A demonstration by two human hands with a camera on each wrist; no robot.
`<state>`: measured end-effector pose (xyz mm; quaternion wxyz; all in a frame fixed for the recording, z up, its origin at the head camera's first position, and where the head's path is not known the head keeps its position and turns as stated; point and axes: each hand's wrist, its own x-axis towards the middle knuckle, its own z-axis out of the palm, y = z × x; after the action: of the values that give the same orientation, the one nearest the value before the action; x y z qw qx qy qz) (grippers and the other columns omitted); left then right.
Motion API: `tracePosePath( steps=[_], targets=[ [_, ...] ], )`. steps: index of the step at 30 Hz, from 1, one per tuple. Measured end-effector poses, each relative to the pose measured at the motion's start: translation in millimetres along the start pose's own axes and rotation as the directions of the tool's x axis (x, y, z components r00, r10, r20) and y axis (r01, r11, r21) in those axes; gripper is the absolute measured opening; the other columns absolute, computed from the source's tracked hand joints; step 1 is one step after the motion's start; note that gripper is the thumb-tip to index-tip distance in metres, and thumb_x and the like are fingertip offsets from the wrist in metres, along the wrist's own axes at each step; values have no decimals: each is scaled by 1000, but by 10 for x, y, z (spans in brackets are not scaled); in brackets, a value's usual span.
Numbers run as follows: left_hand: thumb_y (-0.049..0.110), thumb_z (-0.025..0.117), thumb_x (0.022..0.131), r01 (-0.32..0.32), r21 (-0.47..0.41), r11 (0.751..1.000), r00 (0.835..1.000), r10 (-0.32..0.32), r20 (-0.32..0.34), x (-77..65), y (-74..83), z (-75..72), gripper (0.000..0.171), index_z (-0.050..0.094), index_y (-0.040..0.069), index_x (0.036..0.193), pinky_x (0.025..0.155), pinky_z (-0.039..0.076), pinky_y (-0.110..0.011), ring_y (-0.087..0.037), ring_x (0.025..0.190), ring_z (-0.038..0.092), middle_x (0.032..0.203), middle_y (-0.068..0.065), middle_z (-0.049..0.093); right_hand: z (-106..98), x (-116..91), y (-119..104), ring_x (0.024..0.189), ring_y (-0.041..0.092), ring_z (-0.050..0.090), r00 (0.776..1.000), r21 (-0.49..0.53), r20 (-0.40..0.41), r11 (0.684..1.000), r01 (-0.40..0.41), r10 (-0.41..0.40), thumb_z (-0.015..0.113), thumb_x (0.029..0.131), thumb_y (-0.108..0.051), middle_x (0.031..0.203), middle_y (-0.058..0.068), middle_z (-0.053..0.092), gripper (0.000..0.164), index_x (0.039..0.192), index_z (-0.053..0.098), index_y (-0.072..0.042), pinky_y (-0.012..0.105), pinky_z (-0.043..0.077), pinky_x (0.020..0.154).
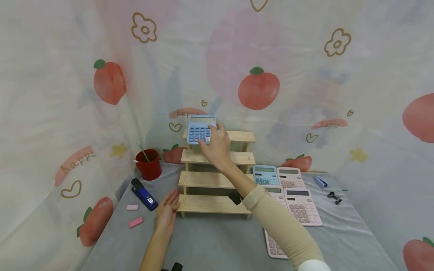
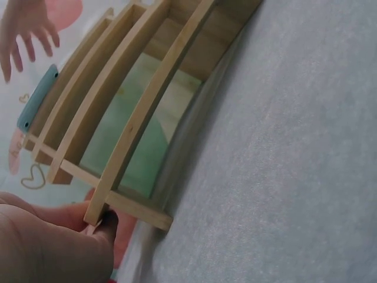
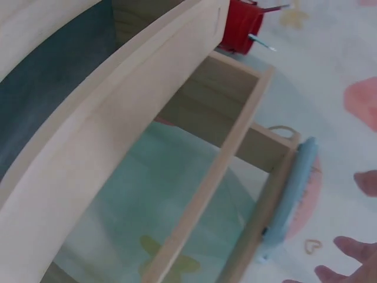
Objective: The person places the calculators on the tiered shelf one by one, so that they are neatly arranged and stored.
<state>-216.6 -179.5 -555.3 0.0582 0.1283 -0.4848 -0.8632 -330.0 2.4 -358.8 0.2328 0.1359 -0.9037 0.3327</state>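
A blue calculator lies at the left end of the top step of a wooden four-step display stand. My right hand hovers over it with fingers spread. The left wrist view shows a gap between that hand and the calculator. In the right wrist view, only fingertips show, apart from the calculator. Down at the left end of the lowest step, my left hand pinches the board's corner between thumb and fingers, seen closer in the left wrist view.
Right of the stand lie another blue calculator and several pink calculators. Farther right are a blue stapler-like item and black clips. A red bucket, a dark blue stapler and pink erasers sit left.
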Motion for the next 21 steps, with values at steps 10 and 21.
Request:
tracePosePath(
  steps=[10,21],
  targets=[
    [-22,39,98,46,-29,999,999,-46,3,-8,16,11,67,23,-9,161,121,32,-34,-33,153,31,165,-28,30,-538,-409,143,134,40,51,998,14,3,998,59,-59,73,98,-34,159,16,38,59,148,54,-9,63,47,104],
    [-24,38,97,40,-26,999,999,-40,3,7,14,-14,67,21,-10,161,117,37,-27,-33,153,31,164,-30,27,-938,-1038,706,128,47,54,999,-47,43,998,34,-32,72,99,-32,160,17,36,60,151,50,-11,60,56,87]
  ],
)
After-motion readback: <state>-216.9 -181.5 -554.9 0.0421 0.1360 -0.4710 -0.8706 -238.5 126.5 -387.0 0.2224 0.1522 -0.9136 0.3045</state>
